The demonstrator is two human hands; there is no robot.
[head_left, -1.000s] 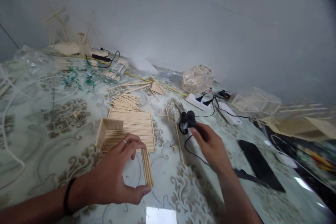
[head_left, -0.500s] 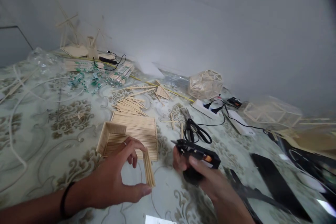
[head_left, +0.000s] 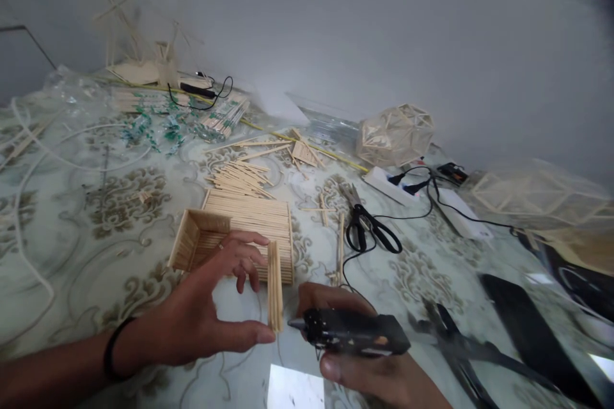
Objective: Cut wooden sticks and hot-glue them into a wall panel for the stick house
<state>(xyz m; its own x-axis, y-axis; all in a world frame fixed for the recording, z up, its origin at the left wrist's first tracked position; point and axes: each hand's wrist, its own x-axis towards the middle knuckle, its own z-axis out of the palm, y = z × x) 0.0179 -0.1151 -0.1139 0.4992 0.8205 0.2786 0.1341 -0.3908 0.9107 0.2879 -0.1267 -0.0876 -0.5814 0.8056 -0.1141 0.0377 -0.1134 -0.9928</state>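
Between thumb and fingertips, my left hand (head_left: 211, 294) grips a narrow strip of wooden sticks (head_left: 274, 287) joined side by side, standing nearly upright. My right hand (head_left: 350, 332) is closed around a black hot glue gun (head_left: 355, 331), its nozzle pointing left close to the strip's lower end. I cannot tell whether the nozzle touches it. Behind my left hand lies a flat stick panel (head_left: 261, 220) with low stick walls (head_left: 185, 239) at its left corner, partly covered by my fingers.
Loose sticks (head_left: 237, 179) lie behind the panel. Black-handled scissors (head_left: 369, 230) rest to the right, near a white power strip (head_left: 391, 185) with plugs. Pliers (head_left: 455, 345) and a flat black object (head_left: 522, 332) lie at the right. Stick-framed models (head_left: 396, 137) stand at the back.
The glue gun has swung down and left, bringing its nozzle to the strip's lower end. My left hand has turned the strip more upright. The view has shifted slightly.
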